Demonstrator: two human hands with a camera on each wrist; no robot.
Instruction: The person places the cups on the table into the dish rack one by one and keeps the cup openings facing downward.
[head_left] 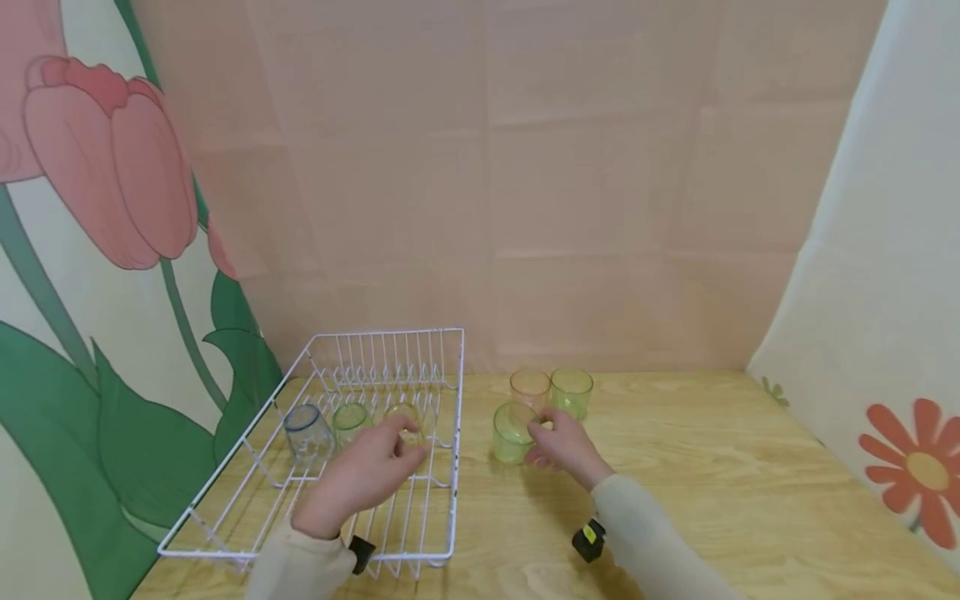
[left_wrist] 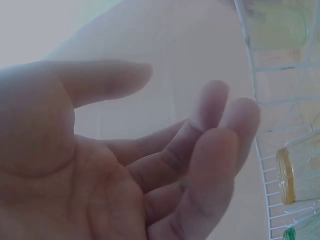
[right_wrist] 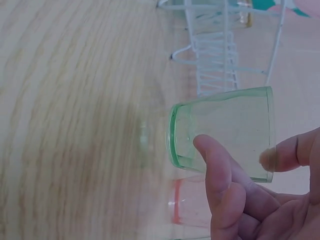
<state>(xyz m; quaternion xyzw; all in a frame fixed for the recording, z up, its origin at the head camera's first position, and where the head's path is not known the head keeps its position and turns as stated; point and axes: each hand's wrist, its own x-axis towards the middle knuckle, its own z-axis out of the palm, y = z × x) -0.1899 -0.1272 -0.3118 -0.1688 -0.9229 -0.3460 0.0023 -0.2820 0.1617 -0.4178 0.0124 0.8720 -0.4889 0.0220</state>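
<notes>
My right hand (head_left: 567, 448) pinches a clear green glass (head_left: 512, 440) at its rim, thumb at the edge and fingers along the side. In the right wrist view this glass (right_wrist: 225, 125) has its thick base toward the wooden table. My left hand (head_left: 367, 468) is over the white wire dish rack (head_left: 420, 556), holding nothing, its fingers loosely bent and thumb apart. Near its fingertips in the head view, a yellow-rimmed glass (head_left: 405, 413) is in the rack. Beside that sit a green glass (head_left: 348, 415), partly behind the hand, and a blue-rimmed glass (head_left: 303, 427).
Behind the held glass, a pink glass (head_left: 529, 383) and a yellow-green glass (head_left: 573, 393) stand side by side on the wooden table (head_left: 690, 467). A pinkish sheet (head_left: 585, 183) hangs along the back, with flower-printed sheets at both sides.
</notes>
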